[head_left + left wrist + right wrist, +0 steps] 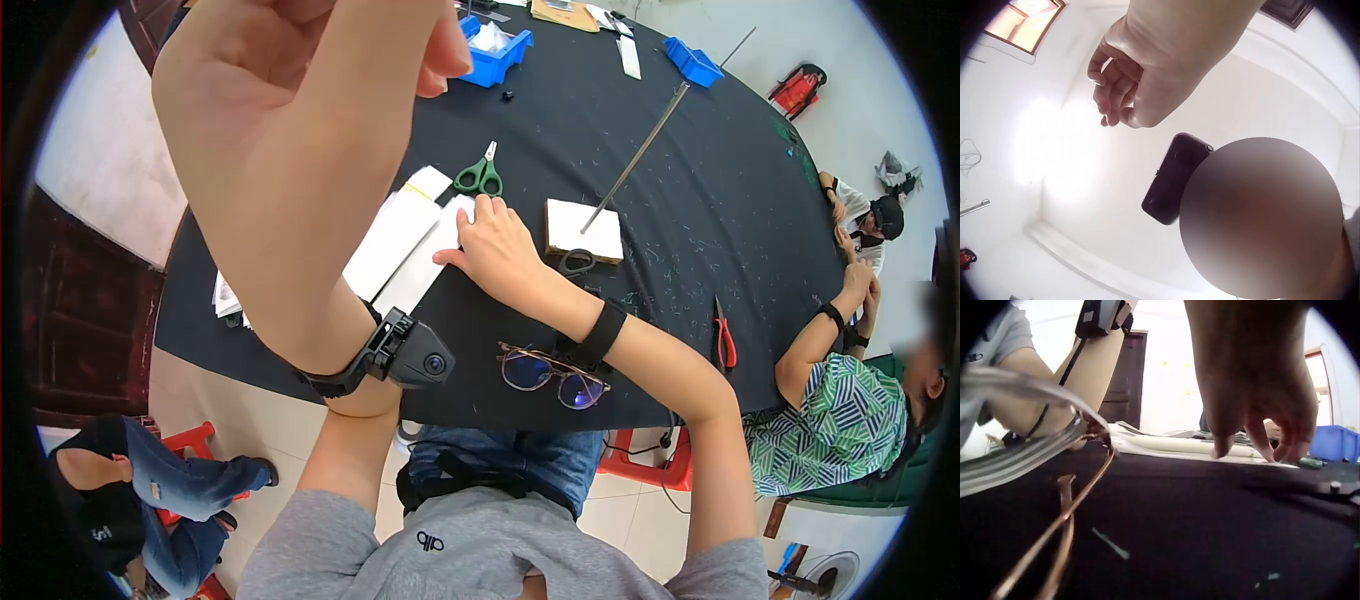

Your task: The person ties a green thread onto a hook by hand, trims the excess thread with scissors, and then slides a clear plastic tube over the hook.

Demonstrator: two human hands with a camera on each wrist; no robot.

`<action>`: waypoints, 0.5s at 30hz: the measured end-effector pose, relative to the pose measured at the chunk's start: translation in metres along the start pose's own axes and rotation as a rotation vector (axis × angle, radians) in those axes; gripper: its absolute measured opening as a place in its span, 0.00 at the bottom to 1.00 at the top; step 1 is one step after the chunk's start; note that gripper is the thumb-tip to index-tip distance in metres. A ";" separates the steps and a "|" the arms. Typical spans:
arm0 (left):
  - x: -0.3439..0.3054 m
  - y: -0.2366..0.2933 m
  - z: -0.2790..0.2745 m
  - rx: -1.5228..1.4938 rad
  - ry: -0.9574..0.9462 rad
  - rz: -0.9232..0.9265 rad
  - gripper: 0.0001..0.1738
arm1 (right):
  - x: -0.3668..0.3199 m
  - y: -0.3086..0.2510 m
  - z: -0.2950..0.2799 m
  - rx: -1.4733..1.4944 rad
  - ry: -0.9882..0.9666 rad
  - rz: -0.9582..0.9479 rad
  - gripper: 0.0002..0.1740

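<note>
My raised left hand (pixel 1138 65), loosely curled, empty, my right hand (pixel 499 249) relaxed, touching white strip (pixel 415 274), scissors (pixel 484 166) just beyond

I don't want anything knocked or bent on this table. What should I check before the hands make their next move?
1. Right hand at the long, flat white strip: ok, thumb and fingers are at its edge.
2. Strip firmly gripped: cannot tell.
3. Left hand free: ok, raised, with nothing visible in its loosely curled fingers.
4. Thin-framed metal eyeglasses with round lenses well clear of the right arm: not ok, they lie close by the wristband.
5. Green-handled metal scissors shut: ok, blades look together.
6. Red-handled pliers away from both hands: ok.
</note>
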State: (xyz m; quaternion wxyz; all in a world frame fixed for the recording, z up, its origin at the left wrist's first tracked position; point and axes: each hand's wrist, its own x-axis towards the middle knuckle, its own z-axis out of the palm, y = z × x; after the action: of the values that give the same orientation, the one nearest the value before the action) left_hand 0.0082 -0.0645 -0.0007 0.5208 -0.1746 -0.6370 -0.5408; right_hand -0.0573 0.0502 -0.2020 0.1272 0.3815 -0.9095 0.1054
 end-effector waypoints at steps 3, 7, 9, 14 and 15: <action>0.001 -0.003 -0.005 -0.024 -0.062 0.012 0.14 | 0.001 0.003 0.001 0.061 0.021 0.005 0.27; -0.001 -0.002 0.000 -0.059 -0.119 -0.028 0.14 | 0.003 0.005 0.001 0.133 0.018 0.026 0.23; -0.002 0.000 0.004 -0.039 -0.101 -0.041 0.13 | 0.003 0.006 0.002 0.151 0.046 0.035 0.22; -0.002 0.006 0.004 -0.099 -0.165 -0.076 0.13 | 0.005 0.005 0.005 0.149 0.087 0.026 0.17; -0.002 0.007 0.005 -0.100 -0.171 -0.080 0.13 | 0.005 0.006 0.003 0.166 0.098 0.022 0.15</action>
State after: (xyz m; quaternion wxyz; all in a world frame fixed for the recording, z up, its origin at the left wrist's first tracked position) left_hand 0.0125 -0.0566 0.0015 0.4331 -0.2204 -0.6577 -0.5756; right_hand -0.0648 0.0502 -0.2039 0.1382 0.3751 -0.8945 0.2002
